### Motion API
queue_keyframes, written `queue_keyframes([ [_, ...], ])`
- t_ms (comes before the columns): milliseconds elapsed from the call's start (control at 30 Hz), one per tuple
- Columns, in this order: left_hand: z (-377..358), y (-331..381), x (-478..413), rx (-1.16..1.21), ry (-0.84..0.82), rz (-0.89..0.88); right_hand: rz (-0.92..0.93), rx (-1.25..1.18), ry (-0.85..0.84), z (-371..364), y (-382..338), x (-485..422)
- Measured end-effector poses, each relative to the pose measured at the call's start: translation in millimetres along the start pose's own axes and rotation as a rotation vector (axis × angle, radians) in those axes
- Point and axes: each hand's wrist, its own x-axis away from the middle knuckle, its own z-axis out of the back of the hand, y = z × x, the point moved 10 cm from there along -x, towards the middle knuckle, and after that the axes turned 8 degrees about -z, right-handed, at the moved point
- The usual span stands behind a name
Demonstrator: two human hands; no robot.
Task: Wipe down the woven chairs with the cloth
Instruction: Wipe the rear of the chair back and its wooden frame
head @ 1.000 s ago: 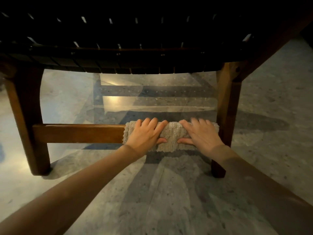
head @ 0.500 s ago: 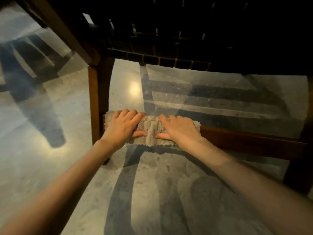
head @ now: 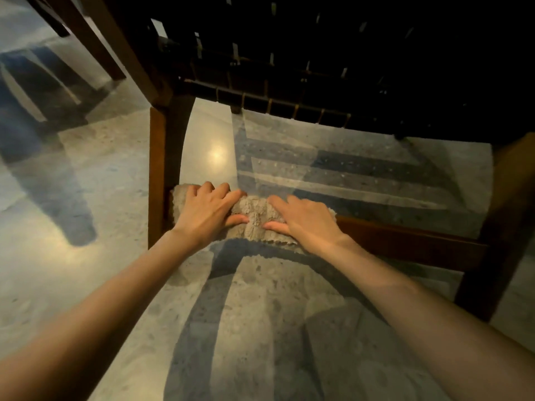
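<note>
view from the person's head, looking down under a wooden chair on a pale speckled stone floor (head: 86, 227). at the far left, the dark leg of another piece of furniture (head: 95, 44) stands on the floor, casting long shadows. next comes the front left chair leg (head: 162, 169), brown wood, upright. a low wooden crossbar (head: 405, 238) runs from this leg to the right leg (head: 498, 227) at the right edge.

a beige fluffy cloth (head: 254, 218) is draped over the left end of the crossbar, its left edge touching the left leg. the left hand (head: 202, 212) lies flat on the cloth's left part, fingers (head: 220, 195) close together and curled over the top of the bar, thumb pressed against the cloth's near face. just beside it, the right hand (head: 307, 221) covers the cloth's right part in the same way, fingers (head: 286, 202) together over the top, thumb on the near side. the two thumbs point at each other with bunched cloth between them. both bare forearms reach in from the bottom corners.

above, the chair's woven seat (head: 318, 68) shows dark strips with small gaps of light.
</note>
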Motion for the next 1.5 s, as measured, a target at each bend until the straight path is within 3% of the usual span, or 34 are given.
queue_keyframes([
  [133, -1, 69, -31, -0.015, 0.017, -0.087, -0.073, 0.036, -0.016, -6, 68, 37],
  [400, 15, 257, -107, 0.068, 0.046, -0.469, -0.312, 0.071, -0.064, -14, 244, 139],
  [533, 18, 302, -124, 0.058, 0.059, -0.528, -0.374, 0.088, -0.058, -21, 271, 153],
  [800, 10, 253, -98, 0.006, 0.176, -0.401, -0.420, 0.196, 0.001, -12, 233, 142],
  [1167, 13, 85, -21, 0.055, 0.290, -0.188, -0.098, 0.003, -0.042, -7, 66, 36],
  [1500, 7, -33, 22, 0.052, 0.241, -0.072, 0.195, -0.130, -0.078, -3, -60, -39],
])
